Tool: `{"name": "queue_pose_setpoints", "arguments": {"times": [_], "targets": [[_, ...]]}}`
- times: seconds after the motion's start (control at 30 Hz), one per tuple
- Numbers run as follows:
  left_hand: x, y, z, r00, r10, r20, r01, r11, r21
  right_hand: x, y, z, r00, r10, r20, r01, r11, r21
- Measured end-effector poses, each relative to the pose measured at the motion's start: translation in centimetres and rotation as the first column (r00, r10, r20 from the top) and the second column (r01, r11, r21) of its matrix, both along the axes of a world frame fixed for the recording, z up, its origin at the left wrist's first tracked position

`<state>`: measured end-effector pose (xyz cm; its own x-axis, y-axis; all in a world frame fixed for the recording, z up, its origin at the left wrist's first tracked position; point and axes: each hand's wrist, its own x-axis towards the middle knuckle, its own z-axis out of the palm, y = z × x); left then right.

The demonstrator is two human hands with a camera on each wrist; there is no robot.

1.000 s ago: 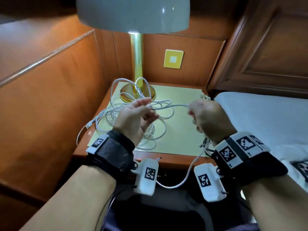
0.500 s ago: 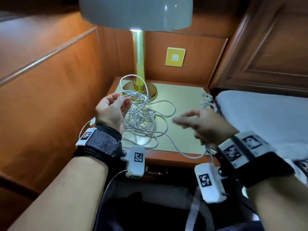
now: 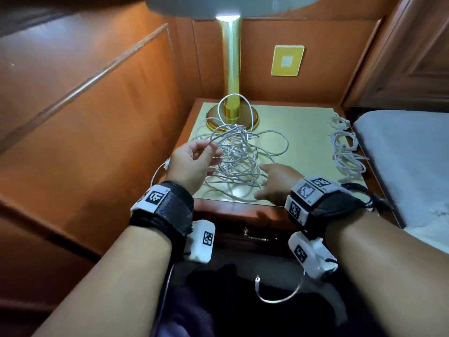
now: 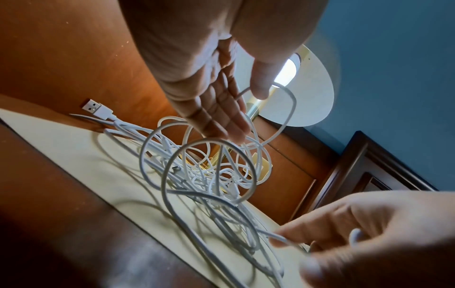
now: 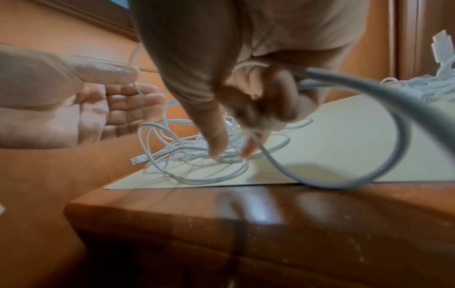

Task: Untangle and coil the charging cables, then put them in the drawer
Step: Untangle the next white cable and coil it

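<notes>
Left hand point(image 3: 192, 164) w/ thin white cable loop point(image 3: 218, 139)

Bare mat point(image 3: 303, 142) lies between tangle point(image 3: 238, 159) and coils point(image 3: 345, 152).

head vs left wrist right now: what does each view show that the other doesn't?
Head only: the coiled cables at the nightstand's right edge, the closed drawer, and a cable end dangling below it. Left wrist only: the lampshade's underside, and a USB plug up close. Both: the tangled cables, the left hand pinching a strand, and the right hand.
</notes>
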<state>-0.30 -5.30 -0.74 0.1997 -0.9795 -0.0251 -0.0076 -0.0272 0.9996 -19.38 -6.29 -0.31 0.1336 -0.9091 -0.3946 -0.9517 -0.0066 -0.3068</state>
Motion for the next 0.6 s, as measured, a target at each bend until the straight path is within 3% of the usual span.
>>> {"name": "queue_pose_setpoints", "arguments": {"times": [0.1, 0.17, 0.23, 0.27, 0.3, 0.33, 0.4, 0.47, 0.53, 0.57, 0.6], "targets": [[0.1, -0.2, -0.1, 1.0, 0.023, -0.012, -0.023, 0.999, 0.028, 0.0, -1.1, 0.0, 0.997, -0.082, 0.006, 0.082, 0.993, -0.088], [0.3, -0.4, -0.1, 0.998, 0.048, -0.04, -0.046, 0.998, 0.05, -0.5, -1.2, 1.5, 0.973, -0.172, 0.156, 0.206, 0.95, -0.235], [0.2, -0.8, 0.0, 0.991, 0.074, -0.112, -0.066, 0.995, 0.079, -1.2, -1.0, 3.4, 0.885, -0.233, 0.404, 0.383, 0.857, -0.346], [0.0, -0.9, 0.1, 0.984, 0.082, -0.155, -0.068, 0.993, 0.094, -1.7, -0.9, 4.2, 0.777, -0.261, 0.572, 0.494, 0.817, -0.299], [-0.2, -1.0, 0.2, 0.979, 0.08, -0.189, -0.06, 0.992, 0.106, -2.1, -0.9, 4.7, 0.606, -0.287, 0.742, 0.584, 0.793, -0.171], [-0.5, -1.1, 0.3, 0.974, 0.071, -0.214, -0.047, 0.992, 0.115, -2.1, -0.8, 5.1, 0.389, -0.304, 0.87, 0.613, 0.79, 0.002], [-1.1, -1.1, 0.4, 0.965, 0.051, -0.257, -0.02, 0.992, 0.122, -2.2, -0.2, 5.9, 0.027, -0.293, 0.956, 0.518, 0.822, 0.237], [-1.7, -1.1, 0.6, 0.952, 0.044, -0.302, -0.007, 0.993, 0.121, -2.0, 0.9, 7.3, -0.225, -0.252, 0.941, 0.423, 0.845, 0.328], [-2.1, -1.0, 0.8, 0.939, 0.052, -0.34, -0.01, 0.992, 0.122, -1.9, 2.0, 8.6, -0.373, -0.195, 0.907, 0.39, 0.854, 0.344], [-2.3, -1.0, 0.9, 0.934, 0.063, -0.352, -0.022, 0.993, 0.118, -1.7, 2.4, 9.0, -0.364, -0.192, 0.911, 0.417, 0.842, 0.343], [-2.4, -1.0, 1.1, 0.928, 0.082, -0.363, -0.045, 0.993, 0.108, -1.7, 2.5, 9.0, -0.259, -0.193, 0.946, 0.483, 0.823, 0.3]]}}
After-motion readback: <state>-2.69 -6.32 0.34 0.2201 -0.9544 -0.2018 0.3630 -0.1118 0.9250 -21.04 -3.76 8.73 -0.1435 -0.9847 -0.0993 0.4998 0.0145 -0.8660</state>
